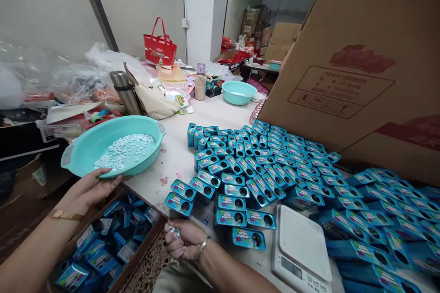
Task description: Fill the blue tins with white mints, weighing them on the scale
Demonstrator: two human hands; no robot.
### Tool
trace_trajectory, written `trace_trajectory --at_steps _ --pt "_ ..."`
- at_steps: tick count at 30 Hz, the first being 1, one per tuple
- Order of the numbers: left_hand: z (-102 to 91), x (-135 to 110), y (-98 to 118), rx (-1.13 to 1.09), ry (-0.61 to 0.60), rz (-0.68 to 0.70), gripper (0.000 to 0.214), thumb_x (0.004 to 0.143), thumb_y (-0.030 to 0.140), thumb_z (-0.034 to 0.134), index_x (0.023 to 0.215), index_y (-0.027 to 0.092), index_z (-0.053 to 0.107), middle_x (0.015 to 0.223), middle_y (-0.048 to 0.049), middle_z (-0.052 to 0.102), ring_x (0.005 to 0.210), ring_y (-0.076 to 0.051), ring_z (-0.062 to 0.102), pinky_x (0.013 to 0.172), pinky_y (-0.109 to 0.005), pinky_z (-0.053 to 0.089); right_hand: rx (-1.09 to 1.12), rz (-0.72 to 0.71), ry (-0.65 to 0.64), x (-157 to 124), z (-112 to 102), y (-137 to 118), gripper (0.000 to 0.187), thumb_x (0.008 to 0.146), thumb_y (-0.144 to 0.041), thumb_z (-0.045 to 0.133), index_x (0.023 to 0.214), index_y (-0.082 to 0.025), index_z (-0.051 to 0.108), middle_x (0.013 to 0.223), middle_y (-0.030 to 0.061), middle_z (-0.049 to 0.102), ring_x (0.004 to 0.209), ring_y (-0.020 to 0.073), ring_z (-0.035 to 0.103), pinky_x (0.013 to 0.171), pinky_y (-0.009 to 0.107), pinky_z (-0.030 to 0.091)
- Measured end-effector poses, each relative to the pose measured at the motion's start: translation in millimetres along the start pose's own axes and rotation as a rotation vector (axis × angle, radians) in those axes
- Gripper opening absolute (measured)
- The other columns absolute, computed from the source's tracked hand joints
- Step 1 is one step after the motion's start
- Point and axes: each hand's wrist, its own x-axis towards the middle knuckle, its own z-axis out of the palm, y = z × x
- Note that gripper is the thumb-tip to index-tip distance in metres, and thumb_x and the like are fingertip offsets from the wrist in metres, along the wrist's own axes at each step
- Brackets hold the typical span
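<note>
Nearer than the basin (90, 147), pale tablets (175, 230) are held in the curled fingers of the right hand (187, 240). The basin's near rim is gripped by the left hand (91, 190). Right of the basin, blue containers (234, 178) are placed; behind it, a flask (124, 96) is seen.

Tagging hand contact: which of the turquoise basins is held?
The near basin, with grey handles: the left hand holds its rim. No hand touches the farther basin or the background one.

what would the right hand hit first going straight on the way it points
Probably the nearest wall of the open cardboard box of blue containers, just left of the right hand; depth is unclear, so it might pass above.
</note>
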Motion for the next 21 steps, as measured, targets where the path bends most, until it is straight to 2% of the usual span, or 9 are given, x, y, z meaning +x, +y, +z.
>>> trace_trajectory --at_steps 2,5,7,9,11,14,16,19,21 --pt "1.1 -4 -13 0.004 -0.034 -0.029 0.029 0.092 0.017 0.045 0.118 0.006 0.049 0.11 -0.0124 0.063 0.088 -0.019 0.065 0.061 -0.026 0.058 0.012 -0.041 -0.009 10 0 -1 0.024 0.093 -0.026 0.031 0.073 -0.02 0.042 0.053 -0.0082 0.028 0.037 0.0054 0.014 0.037 0.018 0.009" --pt "4.9 -28 -62 0.059 -0.036 0.04 0.056 0.091 0.053 0.042 0.117 0.004 0.05 0.118 -0.0208 0.058 0.102 -0.025 0.062 0.077 -0.034 0.058 0.017 -0.051 -0.03 11 6 -2 0.024 0.093 -0.026 0.031 0.073 -0.02 0.041 0.053 -0.0084 0.026 0.038 0.0057 0.013 0.037 0.018 0.008" --pt "9.7 -52 -109 0.168 0.027 0.272 0.07 0.083 0.063 0.047 0.128 0.01 0.042 0.13 -0.0211 0.051 0.116 -0.031 0.055 0.094 -0.046 0.05 0.001 -0.03 -0.066 -6 17 -1 0.022 0.093 -0.026 0.033 0.073 -0.02 0.041 0.053 -0.0084 0.026 0.038 0.0059 0.013 0.037 0.018 0.008" --pt "17.9 -78 -159 0.395 0.021 0.611 0.09 0.072 0.055 0.067 0.142 0.018 0.024 0.145 -0.0189 0.035 0.131 -0.034 0.04 0.105 -0.054 0.038 -0.024 -0.03 -0.105 -43 34 1 0.018 0.09 -0.027 0.038 0.074 -0.021 0.042 0.052 -0.0084 0.028 0.039 0.0056 0.014 0.037 0.019 0.008" --pt "31.2 -103 -201 0.631 -0.016 0.843 0.112 0.062 0.041 0.079 0.148 0.022 0.01 0.154 -0.0156 0.019 0.141 -0.034 0.022 0.113 -0.054 0.025 -0.06 -0.122 -0.052 -96 50 5 0.016 0.086 -0.032 0.047 0.075 -0.021 0.044 0.052 -0.0086 0.03 0.039 0.0046 0.014 0.037 0.018 0.008" --pt "61.3 -133 -242 0.726 -0.002 0.969 0.126 0.057 0.038 0.082 0.149 0.02 -0.002 0.157 -0.0143 0.003 0.144 -0.033 0.007 0.117 -0.052 0.014 -0.044 -0.577 0.426 -184 57 9 0.026 0.078 -0.035 0.062 0.071 -0.021 0.042 0.053 -0.01 0.029 0.041 0.0019 0.01 0.039 0.016 0.005" --pt "82.2 -143 -252 0.72 0.012 0.962 0.131 0.056 0.04 0.082 0.148 0.019 -0.008 0.157 -0.0151 -0.004 0.145 -0.033 0.001 0.117 -0.052 0.009 0.013 -0.941 0.776 -228 45 7 0.03 0.073 -0.039 0.068 0.073 -0.022 0.043 0.053 -0.0108 0.027 0.041 0.0023 0.01 0.039 0.017 0.005" --pt "98.5 -140 -247 0.728 0.035 0.924 0.137 0.053 0.042 0.084 0.146 0.017 -0.014 0.156 -0.0171 -0.013 0.144 -0.036 -0.007 0.117 -0.051 0.005 0.049 -1.307 1.056 -253 9 -3 0.029 0.074 -0.043 0.064 0.077 -0.022 0.045 0.052 -0.0106 0.03 0.039 0.0032 0.016 0.038 0.018 0.009" --pt "94.8 -130 -237 0.756 -0.093 0.748 0.141 0.058 0.043 0.082 0.141 0.019 -0.029 0.152 -0.015 -0.028 0.141 -0.035 -0.019 0.118 -0.047 -0.001 0.081 -1.436 1.2 -244 -15 -12 0.029 0.075 -0.046 0.06 0.075 -0.022 0.043 0.052 -0.0107 0.032 0.038 0.0035 0.02 0.037 0.019 0.01"
